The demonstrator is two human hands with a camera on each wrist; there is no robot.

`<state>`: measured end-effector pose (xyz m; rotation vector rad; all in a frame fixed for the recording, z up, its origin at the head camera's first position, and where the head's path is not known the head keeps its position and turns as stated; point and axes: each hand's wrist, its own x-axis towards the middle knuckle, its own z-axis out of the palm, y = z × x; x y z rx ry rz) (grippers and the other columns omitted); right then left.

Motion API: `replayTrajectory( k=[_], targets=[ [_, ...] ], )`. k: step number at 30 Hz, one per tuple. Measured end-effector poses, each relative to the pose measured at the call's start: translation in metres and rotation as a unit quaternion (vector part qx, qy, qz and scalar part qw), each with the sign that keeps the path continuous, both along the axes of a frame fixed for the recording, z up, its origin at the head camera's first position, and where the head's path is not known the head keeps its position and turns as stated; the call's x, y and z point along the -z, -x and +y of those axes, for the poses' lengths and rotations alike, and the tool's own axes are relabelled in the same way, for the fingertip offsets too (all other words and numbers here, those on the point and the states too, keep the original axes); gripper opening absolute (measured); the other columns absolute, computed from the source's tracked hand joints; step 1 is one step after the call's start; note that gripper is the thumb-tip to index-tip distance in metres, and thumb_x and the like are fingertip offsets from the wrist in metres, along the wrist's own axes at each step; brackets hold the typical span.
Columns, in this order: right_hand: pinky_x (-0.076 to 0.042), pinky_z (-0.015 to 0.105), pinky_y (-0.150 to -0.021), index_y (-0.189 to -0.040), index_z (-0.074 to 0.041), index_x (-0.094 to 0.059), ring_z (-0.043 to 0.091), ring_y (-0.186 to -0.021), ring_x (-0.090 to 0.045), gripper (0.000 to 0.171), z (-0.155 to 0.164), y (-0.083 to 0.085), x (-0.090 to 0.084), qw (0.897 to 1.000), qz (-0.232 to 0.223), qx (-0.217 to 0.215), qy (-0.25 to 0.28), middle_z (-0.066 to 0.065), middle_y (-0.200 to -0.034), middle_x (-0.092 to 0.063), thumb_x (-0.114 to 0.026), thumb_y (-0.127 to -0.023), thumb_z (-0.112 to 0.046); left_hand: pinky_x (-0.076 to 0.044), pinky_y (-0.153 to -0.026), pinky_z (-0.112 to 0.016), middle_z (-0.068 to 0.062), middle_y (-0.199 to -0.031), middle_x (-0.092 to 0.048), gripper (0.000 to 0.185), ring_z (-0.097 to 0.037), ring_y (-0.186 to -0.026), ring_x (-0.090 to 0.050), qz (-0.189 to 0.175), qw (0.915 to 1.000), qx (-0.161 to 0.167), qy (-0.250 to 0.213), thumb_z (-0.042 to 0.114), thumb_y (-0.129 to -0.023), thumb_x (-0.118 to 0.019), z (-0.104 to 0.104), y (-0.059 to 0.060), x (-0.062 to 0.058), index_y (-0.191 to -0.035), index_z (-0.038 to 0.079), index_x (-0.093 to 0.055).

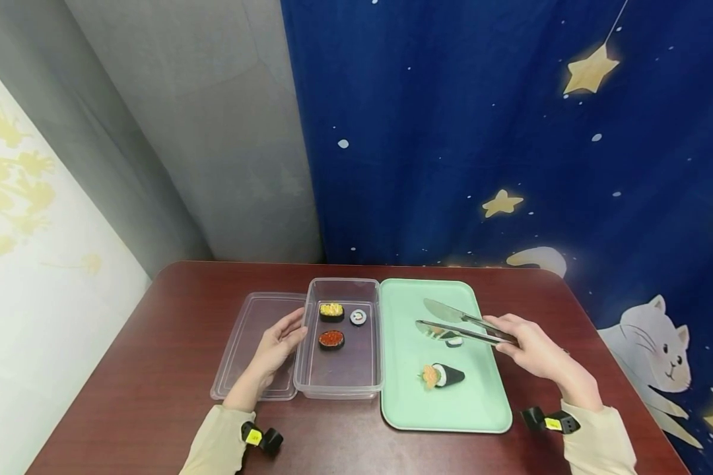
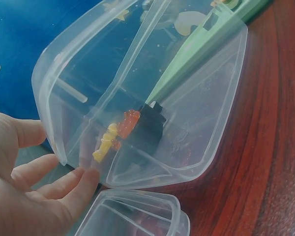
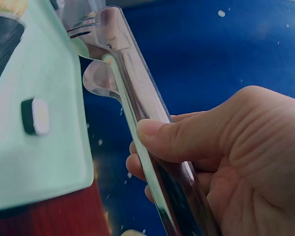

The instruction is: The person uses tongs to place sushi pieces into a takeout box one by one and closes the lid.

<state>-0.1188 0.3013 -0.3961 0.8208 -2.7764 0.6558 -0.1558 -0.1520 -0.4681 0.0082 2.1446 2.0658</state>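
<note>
- My right hand (image 1: 535, 349) is gripping the metal tongs (image 1: 460, 323), thumb and fingers clamped on the handles; the blades are standing apart over the green tray (image 1: 405, 402).
- A small sushi roll (image 1: 453, 341) is lying just under the tong tips; a cone roll (image 1: 441, 375) is sitting nearer me, with bare tray around it.
- My left hand (image 1: 273, 349) is resting with straight fingers against the left wall of the clear container (image 1: 340, 386), over its lid (image 1: 246, 349).
- Three sushi pieces are filling the container's far end; the near part is free.
- Container and tray edges are touching.
</note>
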Motion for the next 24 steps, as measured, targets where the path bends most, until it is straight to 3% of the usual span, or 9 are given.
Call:
replayTrajectory(
  k=[8, 16, 24],
  targets=[
    [-0.047, 0.031, -0.065, -0.115, 0.009, -0.060, 0.022, -0.081, -0.058, 0.049, 0.019, -0.006, 0.016, 1.000, 0.016, 0.010, -0.008, 0.009, -0.096, -0.063, -0.075, -0.068, 0.009, -0.045, -0.090, -0.022, -0.025, -0.139, -0.043, 0.051, -0.032, -0.125, -0.044, -0.002, 1.0000, -0.003, 0.000, 0.007, -0.094, -0.055, 0.001, 0.000, 0.000, -0.142, 0.003, -0.037],
    [-0.047, 0.031, -0.065, -0.114, 0.009, -0.061, 0.019, -0.078, -0.056, 0.047, 0.032, -0.009, 0.026, 0.998, -0.017, 0.050, -0.026, 0.008, -0.096, -0.063, -0.074, -0.069, 0.008, -0.045, -0.090, -0.021, -0.026, -0.137, -0.044, 0.051, -0.032, -0.125, -0.045, -0.002, 1.0000, -0.005, -0.007, 0.005, -0.094, -0.055, 0.001, 0.002, 0.002, -0.141, 0.001, -0.038],
    [-0.045, 0.029, -0.063, -0.113, 0.008, -0.061, 0.012, -0.076, -0.053, 0.046, 0.035, -0.011, 0.033, 0.998, -0.025, 0.051, -0.025, 0.005, -0.092, -0.062, -0.074, -0.068, 0.010, -0.045, -0.093, -0.026, -0.025, -0.138, -0.044, 0.051, -0.033, -0.124, -0.045, 0.000, 0.9999, -0.004, -0.012, 0.005, -0.093, -0.056, 0.001, 0.002, 0.003, -0.141, 0.001, -0.039]
  ],
)
